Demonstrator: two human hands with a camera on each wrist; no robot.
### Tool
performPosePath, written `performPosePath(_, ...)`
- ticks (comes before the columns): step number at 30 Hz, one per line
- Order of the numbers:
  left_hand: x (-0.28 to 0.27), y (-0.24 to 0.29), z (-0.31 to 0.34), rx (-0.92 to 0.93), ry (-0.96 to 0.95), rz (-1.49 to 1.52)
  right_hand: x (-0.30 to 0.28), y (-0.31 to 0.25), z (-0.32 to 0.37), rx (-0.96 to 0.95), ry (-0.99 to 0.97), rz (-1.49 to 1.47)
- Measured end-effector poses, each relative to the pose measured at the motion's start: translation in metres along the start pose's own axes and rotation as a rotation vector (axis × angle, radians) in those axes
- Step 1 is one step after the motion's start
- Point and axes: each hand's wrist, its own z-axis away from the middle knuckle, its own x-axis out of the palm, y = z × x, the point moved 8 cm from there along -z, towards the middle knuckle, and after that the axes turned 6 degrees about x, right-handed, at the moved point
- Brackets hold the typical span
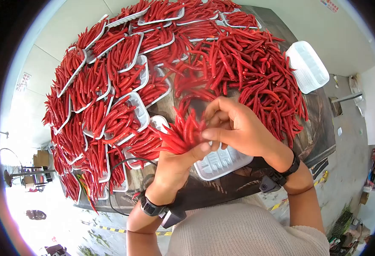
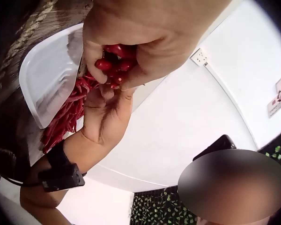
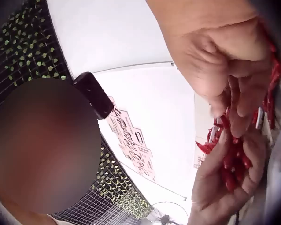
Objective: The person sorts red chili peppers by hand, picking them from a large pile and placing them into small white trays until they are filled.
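A bunch of red chili peppers (image 1: 182, 133) fans out of my left hand (image 1: 173, 167), whose fingers curl round it. In the left wrist view their rounded stem ends (image 2: 120, 65) show inside the grip. My right hand (image 1: 243, 128) meets the bunch from the right, its thumb and fingertips pinching a chili at the edge. From the right wrist view, that chili (image 3: 225, 123) sits at the right fingertips, just above the left palm. Below both hands lies a white plastic tray (image 1: 223, 165) with a ribbed bottom, partly covered by the right hand.
A large loose heap of red chilies (image 1: 255, 64) covers the table's far right. Many white trays filled with chilies (image 1: 130, 113) crowd the left and back, overlapping. A stack of white trays (image 1: 307, 67) stands at the right edge. One dark cable (image 1: 113, 179) runs near the left wrist.
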Motion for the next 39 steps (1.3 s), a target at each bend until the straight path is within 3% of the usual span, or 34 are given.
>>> performPosePath(2, -0.004, -0.006, 0.002, -0.009, 0.027, -0.006, 0.004, 0.003, 0.004, 0.248, -0.128, 0.086)
performPosePath(3, -0.005, -0.008, 0.003, -0.02, 0.052, -0.013, 0.002, 0.005, 0.004, 0.251, -0.133, 0.092)
performPosePath(5, 0.002, -0.003, 0.004, 0.011, 0.054, -0.045, -0.01, -0.003, 0.001, 0.061, -0.023, 0.213)
performPosePath(7, 0.006, 0.0, 0.004, 0.044, 0.056, -0.075, -0.009, 0.002, 0.0, 0.098, -0.046, 0.18)
performPosePath(9, 0.014, -0.005, 0.004, 0.044, -0.023, -0.034, 0.011, -0.01, 0.0, -0.165, -0.097, 0.351)
performPosePath(11, 0.013, -0.012, 0.003, 0.075, -0.027, -0.111, 0.018, -0.001, 0.0, -0.155, -0.054, 0.269)
performPosePath(13, 0.01, -0.015, 0.002, 0.124, -0.041, -0.222, 0.021, -0.009, 0.001, -0.272, 0.016, 0.607)
performPosePath(14, 0.01, -0.016, 0.0, 0.167, -0.064, -0.216, 0.023, -0.017, 0.005, -0.309, 0.069, 0.634)
performPosePath(17, 0.015, -0.016, 0.0, 0.213, -0.025, -0.128, 0.035, -0.019, 0.009, -0.229, 0.11, 0.458)
performPosePath(19, 0.017, -0.016, 0.003, 0.174, 0.026, -0.099, 0.033, -0.016, 0.006, -0.304, 0.188, 0.495)
performPosePath(21, 0.022, -0.014, -0.002, 0.188, -0.046, -0.379, 0.032, -0.011, 0.002, -0.279, 0.198, 0.509)
performPosePath(23, 0.024, -0.006, -0.001, 0.211, -0.062, -0.438, 0.03, -0.011, 0.001, -0.31, 0.197, 0.47)
performPosePath(25, 0.023, -0.003, 0.005, 0.134, -0.104, -0.594, 0.02, 0.002, -0.004, -0.15, 0.156, 0.358)
performPosePath(27, 0.026, -0.002, 0.006, 0.052, -0.208, -0.268, 0.008, 0.011, -0.007, -0.086, 0.12, 0.224)
performPosePath(29, 0.012, 0.011, 0.004, -0.031, -0.18, -0.317, 0.005, 0.009, -0.01, -0.055, -0.006, 0.216)
performPosePath(30, -0.003, 0.02, 0.002, 0.076, 0.02, -0.296, 0.004, 0.007, -0.009, -0.051, -0.012, 0.218)
performPosePath(32, -0.022, 0.039, 0.003, 0.17, 0.149, -0.285, 0.004, 0.016, -0.009, 0.086, -0.035, 0.428)
performPosePath(34, -0.036, 0.05, 0.005, 0.204, 0.229, -0.298, 0.011, 0.02, -0.008, 0.097, 0.003, 0.512)
performPosePath(36, -0.035, 0.049, 0.005, 0.097, 0.108, -0.732, 0.016, 0.019, -0.009, 0.018, 0.083, 0.725)
performPosePath(37, -0.039, 0.047, 0.005, 0.092, 0.108, -0.728, 0.018, 0.02, -0.009, 0.024, 0.082, 0.725)
performPosePath(39, -0.028, 0.041, 0.005, 0.184, -0.091, -1.22, 0.021, 0.019, -0.01, 0.024, 0.091, 0.763)
